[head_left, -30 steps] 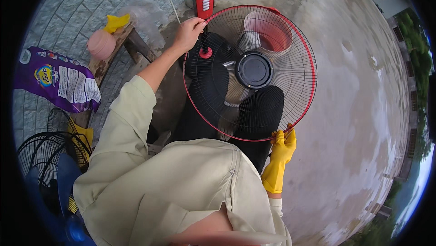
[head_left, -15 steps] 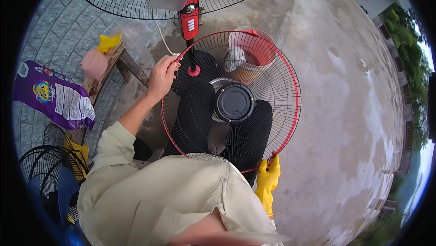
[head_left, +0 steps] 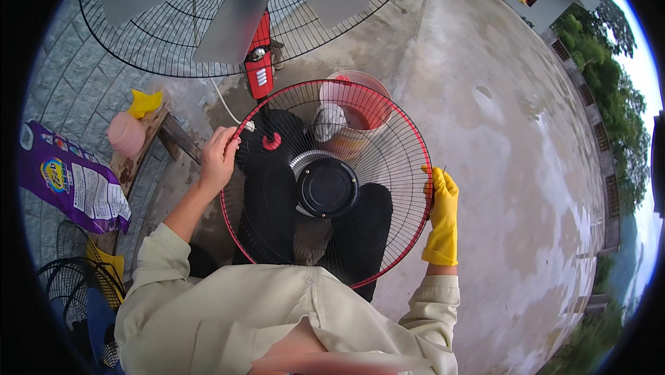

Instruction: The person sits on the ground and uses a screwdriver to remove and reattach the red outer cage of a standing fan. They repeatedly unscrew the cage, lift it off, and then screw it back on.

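Note:
A round wire fan guard with a red rim lies across my lap, a black disc at its centre. My bare left hand grips the upper left of the rim, fingers closed on it. On the right side, my right hand, in a yellow rubber glove, pinches the rim between fingers and thumb. Through the wires show my dark trousers and a bucket with a red inside. A grey cloth hangs at the bucket's edge.
Ahead stands a fan with grey blades and a red post. To the left, a wooden bench bears a pink tub and a yellow glove. Beside it are a purple bag and black wire guards.
My right hand has moved from the guard's lower right rim up to its right side. The left hand keeps its hold. The whole view has shifted, showing more of the fan ahead.

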Available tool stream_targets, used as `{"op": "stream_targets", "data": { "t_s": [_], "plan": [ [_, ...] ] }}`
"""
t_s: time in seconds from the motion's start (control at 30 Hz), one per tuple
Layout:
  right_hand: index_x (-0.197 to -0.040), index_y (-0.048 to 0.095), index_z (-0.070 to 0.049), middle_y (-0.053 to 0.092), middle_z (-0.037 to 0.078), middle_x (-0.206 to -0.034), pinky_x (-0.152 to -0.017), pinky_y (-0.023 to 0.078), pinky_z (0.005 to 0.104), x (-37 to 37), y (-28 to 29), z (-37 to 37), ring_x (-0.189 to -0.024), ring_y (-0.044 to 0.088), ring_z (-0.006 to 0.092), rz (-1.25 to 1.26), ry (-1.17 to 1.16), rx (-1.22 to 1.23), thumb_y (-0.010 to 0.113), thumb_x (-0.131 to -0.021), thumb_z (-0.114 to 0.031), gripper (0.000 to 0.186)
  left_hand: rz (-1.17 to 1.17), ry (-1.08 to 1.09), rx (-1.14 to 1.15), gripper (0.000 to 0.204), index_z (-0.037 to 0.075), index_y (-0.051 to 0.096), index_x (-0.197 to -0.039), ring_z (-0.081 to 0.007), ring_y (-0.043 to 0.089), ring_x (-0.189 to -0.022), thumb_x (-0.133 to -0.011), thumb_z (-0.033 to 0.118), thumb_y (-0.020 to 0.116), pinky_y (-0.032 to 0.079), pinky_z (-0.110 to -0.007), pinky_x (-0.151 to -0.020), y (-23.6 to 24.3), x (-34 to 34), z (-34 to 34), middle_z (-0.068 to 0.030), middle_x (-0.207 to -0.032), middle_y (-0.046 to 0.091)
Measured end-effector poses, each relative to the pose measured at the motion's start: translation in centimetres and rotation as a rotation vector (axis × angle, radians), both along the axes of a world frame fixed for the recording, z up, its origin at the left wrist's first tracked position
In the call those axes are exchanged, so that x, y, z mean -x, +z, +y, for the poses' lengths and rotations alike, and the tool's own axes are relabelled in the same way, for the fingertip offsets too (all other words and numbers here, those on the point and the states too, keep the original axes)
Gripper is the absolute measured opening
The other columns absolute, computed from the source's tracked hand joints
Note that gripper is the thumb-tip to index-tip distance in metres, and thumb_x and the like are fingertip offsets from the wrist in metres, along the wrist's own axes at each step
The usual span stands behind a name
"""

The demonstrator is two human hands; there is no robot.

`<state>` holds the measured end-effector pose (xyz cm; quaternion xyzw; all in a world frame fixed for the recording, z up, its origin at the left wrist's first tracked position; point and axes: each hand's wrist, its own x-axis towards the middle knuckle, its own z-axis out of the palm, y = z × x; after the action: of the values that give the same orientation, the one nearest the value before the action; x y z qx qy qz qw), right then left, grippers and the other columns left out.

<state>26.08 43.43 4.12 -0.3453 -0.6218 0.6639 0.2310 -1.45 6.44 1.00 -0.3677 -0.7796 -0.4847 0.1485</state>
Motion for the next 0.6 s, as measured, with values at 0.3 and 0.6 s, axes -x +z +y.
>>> {"op": "stream_targets", "data": {
  "t_s": [0.3, 0.6],
  "plan": [
    [-0.096, 0.063, 0.002, 0.050, -0.002, -0.062, -0.043, 0.031, 0.0193, 3.2, 0.8, 4.1, -0.047, 0.040, 0.0045, 0.090, 0.327, 0.227, 0.060, -0.093, -0.021, 0.023, 0.001, -0.008, -0.005, 0.020, -0.005, 0.056, -0.107, -0.0221, 0.061, -0.073, -0.087, -0.005, 0.053, 0.050, -0.031, -0.065, -0.4, 0.5, -0.9, -0.0123, -0.084, 0.055],
    [-0.084, 0.064, -0.008, 0.054, -0.006, -0.066, -0.053, 0.036, 0.0226, 5.9, 1.9, 4.1, -0.058, 0.045, 0.0044, -0.140, 0.187, -0.185, 0.074, -0.082, -0.016, 0.013, 0.041, 0.036, 0.083, 0.018, -0.004, 0.055, -0.105, -0.0272, 0.059, -0.071, -0.087, -0.003, 0.053, 0.048, -0.034, -0.064, 1.0, 0.0, -0.5, -0.0140, -0.082, 0.054]
  ]
}}
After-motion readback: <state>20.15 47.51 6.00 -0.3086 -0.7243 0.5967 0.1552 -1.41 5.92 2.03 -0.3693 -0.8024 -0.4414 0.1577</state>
